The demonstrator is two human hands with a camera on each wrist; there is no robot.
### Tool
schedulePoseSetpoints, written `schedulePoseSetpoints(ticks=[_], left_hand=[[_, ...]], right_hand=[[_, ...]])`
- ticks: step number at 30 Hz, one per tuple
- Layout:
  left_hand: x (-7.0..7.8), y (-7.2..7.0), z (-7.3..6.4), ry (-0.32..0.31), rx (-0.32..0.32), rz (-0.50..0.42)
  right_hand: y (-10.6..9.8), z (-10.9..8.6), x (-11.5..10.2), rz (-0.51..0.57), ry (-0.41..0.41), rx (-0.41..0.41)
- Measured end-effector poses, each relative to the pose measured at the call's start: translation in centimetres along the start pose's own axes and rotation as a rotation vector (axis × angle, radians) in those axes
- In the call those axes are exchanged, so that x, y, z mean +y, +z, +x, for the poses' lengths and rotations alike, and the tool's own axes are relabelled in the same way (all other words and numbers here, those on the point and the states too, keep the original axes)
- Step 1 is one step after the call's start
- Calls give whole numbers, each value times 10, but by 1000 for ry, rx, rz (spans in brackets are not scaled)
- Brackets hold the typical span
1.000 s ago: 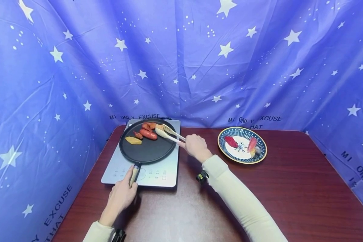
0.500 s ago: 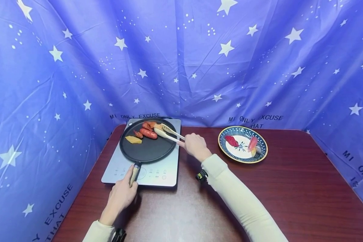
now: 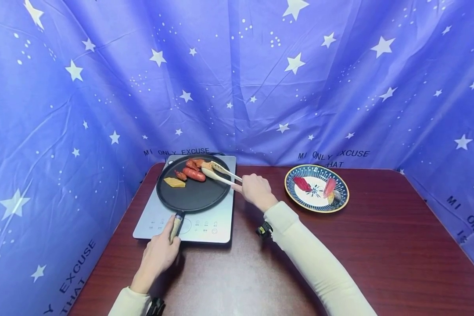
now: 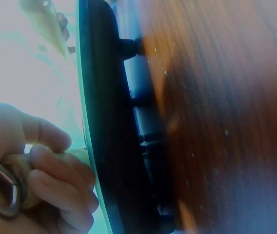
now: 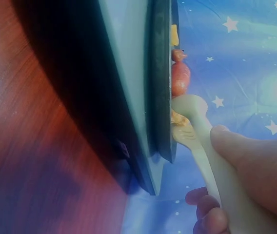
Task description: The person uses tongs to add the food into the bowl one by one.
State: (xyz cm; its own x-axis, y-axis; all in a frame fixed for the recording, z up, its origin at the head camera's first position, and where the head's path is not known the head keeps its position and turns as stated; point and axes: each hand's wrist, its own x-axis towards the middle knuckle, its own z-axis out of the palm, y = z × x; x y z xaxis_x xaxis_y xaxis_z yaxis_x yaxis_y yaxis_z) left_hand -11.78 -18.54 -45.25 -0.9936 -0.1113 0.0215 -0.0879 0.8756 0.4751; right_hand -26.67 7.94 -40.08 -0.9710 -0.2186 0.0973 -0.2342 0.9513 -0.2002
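Observation:
My left hand (image 3: 162, 251) grips the handle (image 3: 176, 229) of a flat black frying pan (image 3: 189, 199); the left wrist view shows its fingers (image 4: 60, 190) curled round that handle. Cream-coloured tongs (image 3: 221, 177) are held by my right hand (image 3: 256, 191), reaching over the pan's right side. Between their tips is a light brown piece of food (image 5: 179, 118), partly covered by the tongs. Left of the tips lies a red sausage (image 3: 194, 174), with reddish pieces (image 3: 192, 164) behind it. A small reddish piece (image 3: 180, 176) and a flat yellow piece (image 3: 174, 182) lie farther left.
Under the pan is a silver induction cooker (image 3: 146, 224) with touch controls along its front. To the right, a blue-patterned plate (image 3: 300, 202) bears a dark red piece (image 3: 302, 184), a pink piece (image 3: 329, 188) and a yellow-grey one. A starry blue curtain (image 3: 260, 109) surrounds the dark red table (image 3: 383, 232).
Both hands keep their grips and places. The tongs' tips have come slightly closer together around the light brown piece.

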Motion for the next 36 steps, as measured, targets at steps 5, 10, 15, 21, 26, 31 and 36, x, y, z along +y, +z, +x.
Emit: schedulePoseSetpoints(ticks=[5,10,15,21,26,31,36], left_hand=[[-1,0,0,3,3,-2],[-1,0,0,0,1,-1],[-1,0,1,-4,-5,-5],[0,-1,2,-1,-2,-6],[1,-2,2,-5,-6,-8],[1,-3,1,-10,-12,-9],[0,-2,0,-8,-10,-11]], right_hand=[[-3,-3,2,4,6,6],[-10,-8,4,17,4,38],[-21,-13,6,23,-12,70],[-32,-25,14,27,-27,87],[-35,-37,29,17,-35,127],[-32,-49,49,25,-16,140],[-30,-63,70,59,15,162]])
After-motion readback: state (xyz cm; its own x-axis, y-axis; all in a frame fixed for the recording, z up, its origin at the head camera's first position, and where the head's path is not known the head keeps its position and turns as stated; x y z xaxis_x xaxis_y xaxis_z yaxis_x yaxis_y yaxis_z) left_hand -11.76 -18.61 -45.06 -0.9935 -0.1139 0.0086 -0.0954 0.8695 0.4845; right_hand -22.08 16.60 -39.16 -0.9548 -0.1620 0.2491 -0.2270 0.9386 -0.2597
